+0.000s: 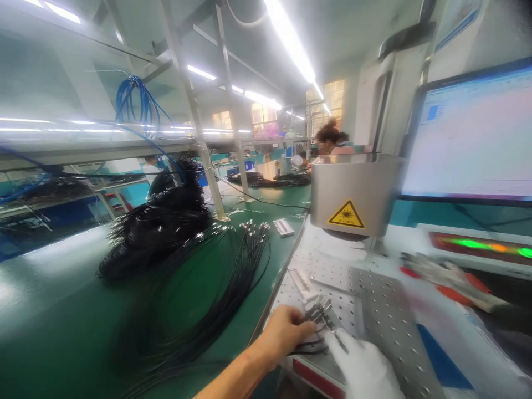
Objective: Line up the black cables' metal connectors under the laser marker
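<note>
Bare and bent at the fingers, my left hand (285, 332) closes on a small bunch of black cables with metal connectors (322, 313). My right hand (361, 363), in a white glove, pinches the same connectors from the right; its fingertips are partly blurred. Both hands are over the front left of a perforated metal plate (332, 271). Just beyond the connectors lies a pale slotted holder (303, 285). Black cable runs out below my fingers. A similar pale slotted block (283, 227) rests on the green table.
A laser head with a warning sign (347, 215) hangs over the plate. Left are a black cable heap (162, 221) and loose cables with metal ends (249, 249) on the green table (62, 332). Right are a monitor (474, 133) and grey-red gloves (453, 280). A person (332, 138) sits behind.
</note>
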Tool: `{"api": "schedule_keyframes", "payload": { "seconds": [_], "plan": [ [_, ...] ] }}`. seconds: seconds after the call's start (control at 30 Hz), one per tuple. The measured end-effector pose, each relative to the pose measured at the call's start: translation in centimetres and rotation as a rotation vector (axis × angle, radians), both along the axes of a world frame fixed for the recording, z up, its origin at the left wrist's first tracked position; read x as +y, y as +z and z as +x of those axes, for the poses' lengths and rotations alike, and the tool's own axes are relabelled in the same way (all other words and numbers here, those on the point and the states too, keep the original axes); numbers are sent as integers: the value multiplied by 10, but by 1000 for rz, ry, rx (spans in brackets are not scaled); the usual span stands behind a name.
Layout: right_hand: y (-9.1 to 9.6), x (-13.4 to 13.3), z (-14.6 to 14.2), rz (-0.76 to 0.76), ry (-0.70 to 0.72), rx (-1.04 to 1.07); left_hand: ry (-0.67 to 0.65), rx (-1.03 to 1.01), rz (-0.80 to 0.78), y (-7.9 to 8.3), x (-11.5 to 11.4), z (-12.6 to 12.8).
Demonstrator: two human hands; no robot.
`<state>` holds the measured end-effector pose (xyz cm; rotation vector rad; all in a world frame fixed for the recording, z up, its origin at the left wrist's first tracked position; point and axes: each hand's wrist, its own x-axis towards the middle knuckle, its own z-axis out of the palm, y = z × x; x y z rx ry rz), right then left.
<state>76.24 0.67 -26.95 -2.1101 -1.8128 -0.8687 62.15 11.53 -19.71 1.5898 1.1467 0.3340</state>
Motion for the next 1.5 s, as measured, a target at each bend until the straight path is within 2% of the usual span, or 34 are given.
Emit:
{"api": "schedule_keyframes", "payload": {
  "seconds": [0.1,0.2,0.37,0.6,0.73,0.87,0.93,1.0,1.07,1.13,1.23,1.33,1.4,1.5],
  "plan": [
    [0,1,-1,-24,-17,3,4,-45,-60,4,0,3],
    [-4,3,3,-24,4,-28,28,18,-81,4,2,6],
    [-9,6,9,29,71,-92,-36,118,112,0,2,6],
    [-15,9,14,39,92,-118,-71,343,308,11,-5,11],
    [-20,7,15,18,112,-96,-75,411,379,4,-5,13],
    [-14,3,9,-21,63,-13,-79,436,425,-5,-3,12],
    [-6,3,5,-123,2,78,-88,431,413,-5,-3,11],
    [5,4,2,-293,-42,156,-101,425,385,-2,-3,11],
    [17,7,0,-443,-53,185,-110,432,360,0,-1,12],
    [26,9,-2,-518,-53,178,-106,450,360,-2,0,13],
    [33,11,-5,-536,-83,188,-106,435,397,-6,1,16],
    [33,11,-8,-513,-113,210,-116,380,415,-9,2,16],
    [29,12,-10,-499,-130,194,-120,330,356,-8,4,13],
    [21,17,-10,-498,-139,131,-75,173,183,-9,10,7]
  ]
}}
